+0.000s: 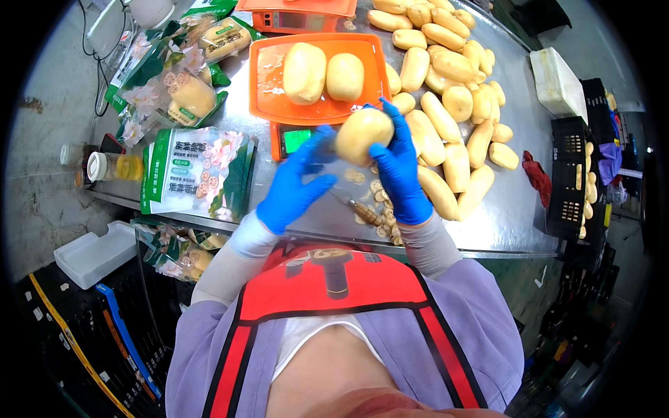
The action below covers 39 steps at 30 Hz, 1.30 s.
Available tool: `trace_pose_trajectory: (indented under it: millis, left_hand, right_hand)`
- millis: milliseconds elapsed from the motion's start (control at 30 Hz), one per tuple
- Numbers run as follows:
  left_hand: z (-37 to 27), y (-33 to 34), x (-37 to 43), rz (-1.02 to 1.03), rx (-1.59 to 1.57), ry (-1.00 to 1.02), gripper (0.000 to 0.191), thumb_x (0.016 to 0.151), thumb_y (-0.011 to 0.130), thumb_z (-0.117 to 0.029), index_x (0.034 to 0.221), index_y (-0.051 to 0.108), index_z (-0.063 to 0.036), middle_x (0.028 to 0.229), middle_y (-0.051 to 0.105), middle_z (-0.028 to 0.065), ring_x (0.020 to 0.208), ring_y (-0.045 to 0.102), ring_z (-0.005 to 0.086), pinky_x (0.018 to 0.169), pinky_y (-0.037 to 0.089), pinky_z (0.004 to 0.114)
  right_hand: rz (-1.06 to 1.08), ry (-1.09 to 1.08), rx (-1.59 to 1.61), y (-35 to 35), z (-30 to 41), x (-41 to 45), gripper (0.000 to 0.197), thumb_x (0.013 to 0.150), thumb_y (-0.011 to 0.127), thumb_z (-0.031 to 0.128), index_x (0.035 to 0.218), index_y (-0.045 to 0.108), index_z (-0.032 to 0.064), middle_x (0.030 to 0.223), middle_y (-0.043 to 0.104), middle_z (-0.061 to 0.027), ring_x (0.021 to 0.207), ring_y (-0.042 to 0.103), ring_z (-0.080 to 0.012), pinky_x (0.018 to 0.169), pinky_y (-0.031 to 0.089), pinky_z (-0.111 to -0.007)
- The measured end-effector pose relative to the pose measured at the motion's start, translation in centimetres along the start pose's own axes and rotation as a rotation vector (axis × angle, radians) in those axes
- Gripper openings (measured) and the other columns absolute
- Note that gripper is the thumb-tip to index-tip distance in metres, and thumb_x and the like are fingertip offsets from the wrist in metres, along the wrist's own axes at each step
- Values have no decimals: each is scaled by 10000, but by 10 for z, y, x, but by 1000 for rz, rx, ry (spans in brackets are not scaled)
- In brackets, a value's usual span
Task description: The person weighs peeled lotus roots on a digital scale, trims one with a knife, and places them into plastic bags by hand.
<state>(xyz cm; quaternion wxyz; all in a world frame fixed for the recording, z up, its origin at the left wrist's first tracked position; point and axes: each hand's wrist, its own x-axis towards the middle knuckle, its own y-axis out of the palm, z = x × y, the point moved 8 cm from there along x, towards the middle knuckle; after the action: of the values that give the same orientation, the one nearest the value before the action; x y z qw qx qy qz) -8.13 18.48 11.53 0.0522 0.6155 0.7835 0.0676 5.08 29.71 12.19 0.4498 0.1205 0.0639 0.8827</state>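
A round, peeled lotus root segment (364, 137) is held in my right hand (400, 166), which wears a blue glove. My left hand (295, 185), also gloved, is just left of it with fingers apart and nothing in it; its fingertips are blurred. Beyond both hands, two lotus root segments (304, 73) lie on the orange tray (266, 107) of a scale, whose lit green display (298, 141) is partly covered by my left fingers. Below the held segment, a knife's wooden handle (367, 213) rests among cut lotus root ends (384, 230).
Many peeled lotus roots (452, 115) are heaped on the metal table (502, 214) at right. Printed bags (196, 175) lie at left, some filled, beside a lidded jar (107, 166). A second orange scale (298, 21) stands behind. A black crate (569, 177) and white foam box (559, 81) are far right.
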Motion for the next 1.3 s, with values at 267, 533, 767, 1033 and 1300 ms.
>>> trace_pose_trajectory:
  millis: [267, 533, 767, 1033, 1300]
  left_hand:
    - [51, 22, -5, -11, -290, -261, 448, 882, 605, -65, 1300, 452, -9, 1172, 583, 85, 1037, 577, 151, 890, 466, 291]
    - [43, 35, -9, 17, -338, -204, 338, 838, 642, -52, 1154, 522, -48, 1060, 597, 43, 930, 559, 106, 798, 462, 251]
    - [98, 35, -19, 61, -195, -374, 586, 793, 749, -247, 1263, 475, -28, 998, 593, 33, 805, 517, 83, 693, 424, 215]
    - [48, 82, 0, 153, 203, -81, 919, 744, 778, -122, 1465, 215, -30, 1468, 329, 125, 1256, 440, 211, 1010, 391, 345]
    - [55, 51, 6, 9, 107, -41, 800, 769, 754, -130, 1412, 292, -12, 1329, 451, 125, 1194, 476, 205, 985, 431, 327]
  right_hand:
    - [-58, -110, -86, 11, 12, -23, 829, 739, 797, 148, 1404, 324, 7, 1306, 461, -132, 1236, 439, -239, 1040, 368, -372]
    - [-54, 22, -2, -3, -7, -37, 815, 736, 804, 300, 1355, 371, -4, 1292, 474, -158, 1201, 469, -248, 1005, 399, -370]
    - [-223, -217, -344, -37, 2, -57, 794, 691, 844, 255, 1309, 412, 6, 1250, 499, -138, 1150, 495, -246, 986, 408, -364]
    - [-136, -107, -385, -70, 7, -69, 676, 736, 801, 206, 1293, 460, 32, 1234, 516, -142, 1144, 517, -251, 978, 422, -367]
    - [-56, -167, -478, -65, 2, -48, 327, 822, 693, 139, 1129, 624, 48, 1090, 598, -106, 1056, 558, -242, 908, 451, -343]
